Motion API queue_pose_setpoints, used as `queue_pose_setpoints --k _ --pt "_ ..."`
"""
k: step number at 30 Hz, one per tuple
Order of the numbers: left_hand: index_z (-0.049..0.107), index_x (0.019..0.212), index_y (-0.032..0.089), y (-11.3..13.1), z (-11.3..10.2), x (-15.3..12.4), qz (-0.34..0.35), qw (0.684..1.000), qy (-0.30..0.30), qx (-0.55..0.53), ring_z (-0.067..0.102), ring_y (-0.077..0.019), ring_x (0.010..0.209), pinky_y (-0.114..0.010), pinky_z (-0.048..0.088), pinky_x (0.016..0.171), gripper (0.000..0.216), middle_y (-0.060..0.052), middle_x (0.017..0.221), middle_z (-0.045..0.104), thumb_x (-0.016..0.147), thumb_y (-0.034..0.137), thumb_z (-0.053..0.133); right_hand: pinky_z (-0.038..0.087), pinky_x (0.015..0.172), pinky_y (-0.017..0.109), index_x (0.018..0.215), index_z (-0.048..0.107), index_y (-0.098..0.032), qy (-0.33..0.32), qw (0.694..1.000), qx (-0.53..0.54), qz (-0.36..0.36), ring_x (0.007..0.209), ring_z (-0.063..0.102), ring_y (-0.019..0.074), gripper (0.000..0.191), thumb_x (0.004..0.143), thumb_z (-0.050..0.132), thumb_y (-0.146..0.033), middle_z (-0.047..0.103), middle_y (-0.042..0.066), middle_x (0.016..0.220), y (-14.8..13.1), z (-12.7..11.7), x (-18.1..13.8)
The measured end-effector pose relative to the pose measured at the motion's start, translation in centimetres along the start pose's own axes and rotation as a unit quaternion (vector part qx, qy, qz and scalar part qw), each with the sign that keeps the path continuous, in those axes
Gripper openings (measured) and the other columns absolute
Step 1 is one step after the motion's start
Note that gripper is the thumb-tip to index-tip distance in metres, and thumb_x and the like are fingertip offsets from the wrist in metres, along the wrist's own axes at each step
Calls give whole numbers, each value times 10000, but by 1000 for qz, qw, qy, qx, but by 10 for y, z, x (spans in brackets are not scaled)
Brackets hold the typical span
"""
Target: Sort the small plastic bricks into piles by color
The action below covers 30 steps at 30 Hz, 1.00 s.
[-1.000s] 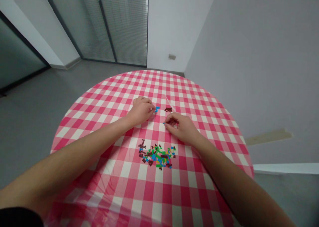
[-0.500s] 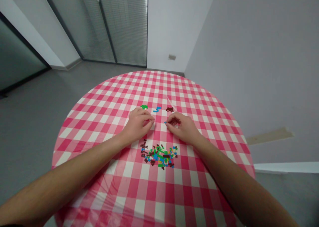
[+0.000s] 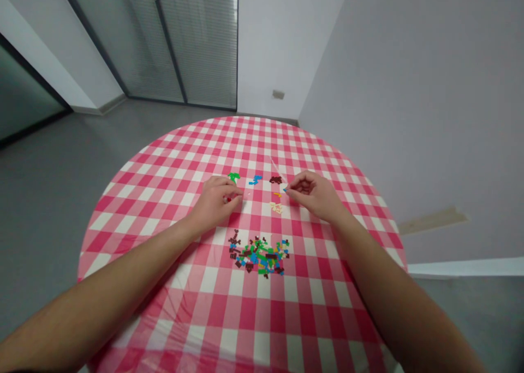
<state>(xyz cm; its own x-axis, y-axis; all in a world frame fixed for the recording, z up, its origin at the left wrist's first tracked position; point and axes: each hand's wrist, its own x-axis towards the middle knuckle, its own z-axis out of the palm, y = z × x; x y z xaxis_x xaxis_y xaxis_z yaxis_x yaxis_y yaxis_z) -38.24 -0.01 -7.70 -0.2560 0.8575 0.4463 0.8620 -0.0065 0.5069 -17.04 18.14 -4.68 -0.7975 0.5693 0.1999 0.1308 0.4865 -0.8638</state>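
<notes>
My right hand [image 3: 315, 194] pinches a small blue toy brick [image 3: 285, 190] between thumb and fingertips, just above the cloth. Closed in a pinch, my left hand [image 3: 216, 201] rests left of the small sorted groups; whatever is in its fingertips is too small to make out. Between the hands lie a green group [image 3: 233, 176], a blue group [image 3: 256, 180], a dark brown group [image 3: 275, 180], a few yellow pieces [image 3: 277, 194] and a cream group [image 3: 276, 208]. Nearer to me is a mixed pile of small bricks [image 3: 262, 257] in several colours.
A red-and-white checked cloth [image 3: 319, 329] covers the round table, with creases at its near left. Beyond the table stand a glass partition with blinds [image 3: 204, 40] and a plain wall [image 3: 409, 89].
My right hand has moved right and slightly away from me with the blue brick, uncovering the yellow and cream pieces. My left hand has shifted a little left in the view.
</notes>
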Motion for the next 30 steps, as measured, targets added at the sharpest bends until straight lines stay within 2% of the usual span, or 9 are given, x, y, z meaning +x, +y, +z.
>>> queue_pose_setpoints --k 6,13,21,27,30 --pt "736 805 237 -2 0 2 -12 1000 -10 -10 592 -253 946 -454 415 900 148 -51 887 693 839 264 594 464 545 292 796 556 -204 -19 999 10 31 577 558 126 287 713 749 -400 603 -4 670 1 -12 5" --pt "726 785 234 0 -1 2 -6 1000 -8 -8 602 -248 926 -453 418 885 133 -49 881 698 827 235 601 487 582 314 785 562 -205 -14 999 -28 27 618 574 141 241 715 731 -361 604 3 691 -2 -15 5" --pt "726 786 234 1 1 1 -5 1000 -11 -17 597 -242 894 -445 426 855 146 -54 851 693 837 257 591 518 654 343 794 573 -201 26 998 -47 -26 674 600 155 198 746 721 -323 643 31 764 -8 -1 7" --pt "723 781 224 3 0 2 -9 1000 4 -21 601 -240 903 -447 427 869 134 -53 856 694 825 244 597 530 680 344 805 559 -203 12 998 -40 -51 726 626 166 150 774 685 -278 668 49 834 -11 14 11" --pt "721 767 227 3 0 2 -10 1000 7 -24 603 -241 906 -448 427 874 125 -49 853 693 819 239 608 520 687 332 824 541 -217 -5 995 -86 -49 743 628 165 114 799 649 -245 673 40 851 -8 24 18"
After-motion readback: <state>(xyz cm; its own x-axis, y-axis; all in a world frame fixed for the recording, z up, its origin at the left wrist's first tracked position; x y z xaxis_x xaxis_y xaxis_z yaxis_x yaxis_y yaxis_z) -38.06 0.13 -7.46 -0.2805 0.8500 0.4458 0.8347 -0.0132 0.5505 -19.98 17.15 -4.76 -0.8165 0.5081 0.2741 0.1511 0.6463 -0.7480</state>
